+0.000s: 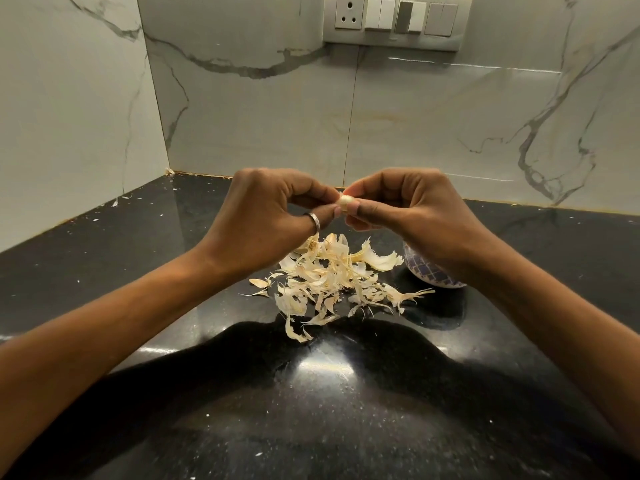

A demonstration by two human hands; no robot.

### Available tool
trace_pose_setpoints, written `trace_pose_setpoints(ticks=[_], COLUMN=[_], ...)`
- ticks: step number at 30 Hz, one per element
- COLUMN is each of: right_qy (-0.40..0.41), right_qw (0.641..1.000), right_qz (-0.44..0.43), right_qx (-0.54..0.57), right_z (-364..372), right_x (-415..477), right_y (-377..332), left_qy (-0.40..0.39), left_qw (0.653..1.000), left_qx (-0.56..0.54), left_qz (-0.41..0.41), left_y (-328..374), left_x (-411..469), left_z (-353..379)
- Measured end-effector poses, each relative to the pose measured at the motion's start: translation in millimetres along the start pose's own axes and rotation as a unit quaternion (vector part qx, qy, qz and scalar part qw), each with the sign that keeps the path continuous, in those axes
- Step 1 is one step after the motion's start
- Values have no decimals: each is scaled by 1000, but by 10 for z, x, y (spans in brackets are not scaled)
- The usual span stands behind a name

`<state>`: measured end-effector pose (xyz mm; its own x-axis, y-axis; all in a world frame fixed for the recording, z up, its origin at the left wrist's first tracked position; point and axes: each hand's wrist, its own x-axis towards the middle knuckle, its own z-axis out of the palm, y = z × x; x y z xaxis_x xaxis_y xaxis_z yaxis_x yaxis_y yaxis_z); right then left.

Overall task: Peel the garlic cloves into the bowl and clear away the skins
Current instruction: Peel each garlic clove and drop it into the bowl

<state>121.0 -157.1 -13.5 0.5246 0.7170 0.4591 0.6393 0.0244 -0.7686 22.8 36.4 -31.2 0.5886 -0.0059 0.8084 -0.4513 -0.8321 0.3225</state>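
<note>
A pale garlic clove (347, 202) is pinched between the fingertips of both hands, held in the air above the counter. My left hand (266, 216), with a ring on the thumb, grips its left side. My right hand (412, 213) grips its right side. Below the hands a loose heap of papery garlic skins (332, 278) lies on the black counter. More garlic (310, 245) peeks out under my left hand at the heap's far edge. A small blue-and-white patterned bowl (429, 271) stands right of the heap, mostly hidden by my right wrist; its contents are not visible.
The black stone counter (311, 393) runs into a corner of white marble walls (415, 126). A socket and switch panel (394, 20) sits high on the back wall. Small skin flecks (116, 201) lie scattered at the far left.
</note>
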Motion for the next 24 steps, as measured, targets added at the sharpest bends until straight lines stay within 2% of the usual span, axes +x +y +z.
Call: trace_pose_setpoints(ticks=[10,18,24], right_qy=[34,30,29], right_qw=[998,996,992], right_qz=[-13,-28,-49], right_qx=[-49,-81,-111], right_z=[76,108,123], right_x=[9,9,9], right_y=[53,77,85], left_qy=[12,11,2], left_qw=[999,997,998], left_qx=[33,68,56], left_qz=[19,16,5], left_y=[50,17,9], left_x=[-24,-37,-31], left_z=[13,49,39])
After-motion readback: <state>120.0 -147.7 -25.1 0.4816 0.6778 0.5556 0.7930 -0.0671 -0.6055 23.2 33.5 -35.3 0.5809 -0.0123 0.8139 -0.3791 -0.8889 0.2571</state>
